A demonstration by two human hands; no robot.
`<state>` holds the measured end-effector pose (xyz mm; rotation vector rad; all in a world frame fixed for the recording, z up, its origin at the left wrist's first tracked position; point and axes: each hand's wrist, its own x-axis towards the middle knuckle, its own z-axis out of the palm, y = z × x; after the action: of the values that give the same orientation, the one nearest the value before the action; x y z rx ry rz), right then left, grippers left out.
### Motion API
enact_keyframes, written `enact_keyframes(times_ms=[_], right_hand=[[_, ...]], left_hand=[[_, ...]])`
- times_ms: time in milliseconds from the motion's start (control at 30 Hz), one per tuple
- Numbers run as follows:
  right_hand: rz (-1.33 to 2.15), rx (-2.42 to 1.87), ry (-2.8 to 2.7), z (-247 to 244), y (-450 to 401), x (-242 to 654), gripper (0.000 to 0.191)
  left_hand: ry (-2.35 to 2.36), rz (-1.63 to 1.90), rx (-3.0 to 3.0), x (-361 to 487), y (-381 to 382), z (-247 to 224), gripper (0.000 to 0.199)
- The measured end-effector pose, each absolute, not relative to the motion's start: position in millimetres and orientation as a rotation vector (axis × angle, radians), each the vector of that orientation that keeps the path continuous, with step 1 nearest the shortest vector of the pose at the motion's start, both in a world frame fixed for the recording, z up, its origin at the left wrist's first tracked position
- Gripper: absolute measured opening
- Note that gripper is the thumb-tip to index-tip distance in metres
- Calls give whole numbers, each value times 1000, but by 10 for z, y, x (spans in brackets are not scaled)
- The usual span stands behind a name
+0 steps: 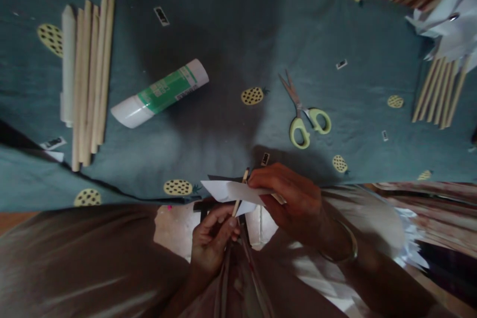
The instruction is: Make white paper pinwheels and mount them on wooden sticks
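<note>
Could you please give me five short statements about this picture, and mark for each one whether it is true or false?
1. The left hand holds a thin stick. True.
2. The scissors are in the right hand. False: the scissors lie on the cloth.
3. The right hand holds white paper. True.
4. The tube with the green label stands upright. False: the tube lies on its side.
5. A bangle is on the right wrist. True.
</note>
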<state>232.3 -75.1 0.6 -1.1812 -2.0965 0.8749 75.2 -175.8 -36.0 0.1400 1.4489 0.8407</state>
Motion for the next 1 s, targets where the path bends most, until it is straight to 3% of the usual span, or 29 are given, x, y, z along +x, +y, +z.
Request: enact_keyframes(times_ms=[600,1000], right_hand=[[961,-1241,-2067,65,-710,2298,20],[1266,-1536,-1917,137,-552,2223,4]], left_hand=[[1446,838,135,759,-1712,-297,29],[1272,745,38,703,-1637,-311,41]])
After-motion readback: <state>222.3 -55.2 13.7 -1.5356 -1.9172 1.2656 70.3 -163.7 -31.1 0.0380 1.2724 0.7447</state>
